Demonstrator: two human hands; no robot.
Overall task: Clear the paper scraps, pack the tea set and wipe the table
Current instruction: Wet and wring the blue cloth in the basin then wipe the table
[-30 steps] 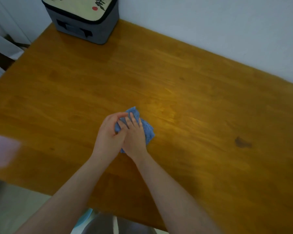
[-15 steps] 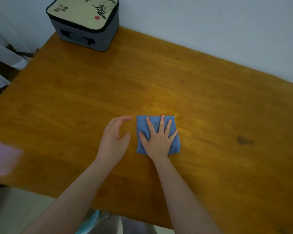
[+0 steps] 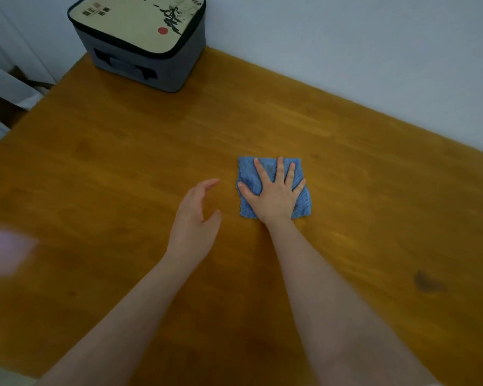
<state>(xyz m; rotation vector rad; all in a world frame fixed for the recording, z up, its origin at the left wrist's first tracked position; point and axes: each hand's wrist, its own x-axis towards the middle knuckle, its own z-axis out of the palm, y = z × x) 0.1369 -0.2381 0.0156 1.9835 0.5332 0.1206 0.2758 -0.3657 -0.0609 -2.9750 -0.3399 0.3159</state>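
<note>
A folded blue cloth [image 3: 246, 169] lies flat on the wooden table [image 3: 117, 151], a little right of centre. My right hand [image 3: 275, 190] presses down on it with the palm flat and fingers spread, covering most of it. My left hand [image 3: 195, 215] is just left of the cloth, fingers loosely curved and apart, holding nothing and not touching the cloth. A closed grey tea set case [image 3: 140, 43] with a cream ink-painted lid stands at the table's far left corner.
A white wall runs along the table's far edge. A dark stain [image 3: 427, 282] marks the wood at the right. A blurred pink shape [image 3: 3, 252] shows at the left edge. White furniture stands beyond the table's left side.
Both hands were bunched together on the cloth; then the cloth was spread flat under my right hand and my left hand came off it. The cloth has slid slightly away from me.
</note>
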